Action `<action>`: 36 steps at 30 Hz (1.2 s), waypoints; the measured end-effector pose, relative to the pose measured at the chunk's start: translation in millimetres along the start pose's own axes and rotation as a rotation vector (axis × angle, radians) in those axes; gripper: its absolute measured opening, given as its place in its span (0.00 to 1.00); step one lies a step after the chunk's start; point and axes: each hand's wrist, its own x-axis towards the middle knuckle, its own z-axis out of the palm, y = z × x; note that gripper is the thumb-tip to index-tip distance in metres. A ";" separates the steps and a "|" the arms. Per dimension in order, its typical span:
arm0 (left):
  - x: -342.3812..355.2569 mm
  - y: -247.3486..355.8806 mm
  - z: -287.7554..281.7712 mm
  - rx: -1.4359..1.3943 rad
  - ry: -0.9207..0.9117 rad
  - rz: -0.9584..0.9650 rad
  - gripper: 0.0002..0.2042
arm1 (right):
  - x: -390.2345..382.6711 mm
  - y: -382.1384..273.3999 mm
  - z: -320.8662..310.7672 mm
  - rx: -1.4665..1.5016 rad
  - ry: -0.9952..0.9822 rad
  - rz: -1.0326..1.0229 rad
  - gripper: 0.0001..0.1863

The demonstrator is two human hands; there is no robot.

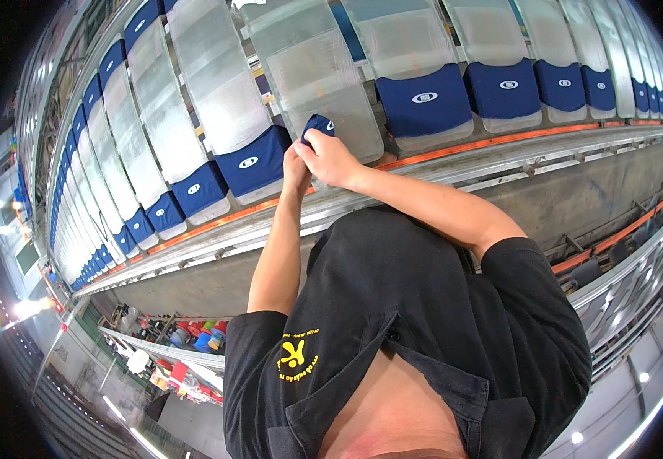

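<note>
The right hand (pixel 331 159) pinched the navy cloth (pixel 315 125) (probably light, soft; near edge suited gripping); the left hand's (pixel 296 164) finger closure was indiscernible.

Navy piece (pixel 315 126): matt cloth. Pale boards (pixel 216 92): smooth, semi-gloss, plastic-looking. Long rail (pixel 232 249): shiny metal. Shirt (pixel 415 283): matt black cloth.

Both hands meet over the bare end of a greyish, see-through board (pixel 352 141). Right hand (pixel 333 162) pinches a bunched navy cloth piece (pixel 315 125); left hand (pixel 296 168) close against it, fingers partly hidden. Neighbouring boards right and left carry navy pieces laid flat, white oval mark on each, e.g. the next cloth to the right (pixel 424 111). Orange strip (pixel 438 154) and metal rail (pixel 469 174) run along the near side.
</note>
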 end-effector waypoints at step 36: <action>-85.5 35.3 -27.0 0.356 0.014 0.087 0.12 | -49.3 36.4 -126.9 -0.049 -0.128 0.053 0.11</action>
